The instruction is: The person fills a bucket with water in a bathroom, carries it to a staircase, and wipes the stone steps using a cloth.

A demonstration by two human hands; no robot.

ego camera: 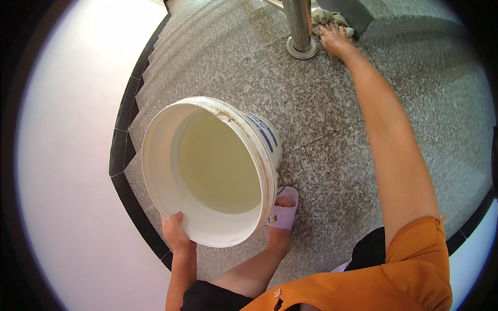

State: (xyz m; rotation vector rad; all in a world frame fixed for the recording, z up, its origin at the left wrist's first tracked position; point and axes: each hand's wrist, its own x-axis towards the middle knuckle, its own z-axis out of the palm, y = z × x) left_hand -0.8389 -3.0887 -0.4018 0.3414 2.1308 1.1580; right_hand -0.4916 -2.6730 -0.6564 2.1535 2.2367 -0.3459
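My left hand (177, 232) grips the near rim of a white plastic bucket (216, 233), thumb inside and fingers outside. The bucket is tilted towards me, and cloudy yellowish water (218, 163) stands in it. At the far end of my outstretched arm, my right hand (335, 40) presses on a wet, crumpled beige cloth (328, 18). That cloth lies on the speckled stone floor (319, 97) just right of a metal post's base. Part of the cloth is covered by the hand.
A round metal post (298, 23) rises from a flanged base (302, 50). Stone steps (202, 46) descend at the upper left beside black skirting (121, 151) and a white wall (70, 155). My foot in a pink slipper (286, 215) stands close to the bucket. A dark grey panel (352, 15) is beyond the cloth.
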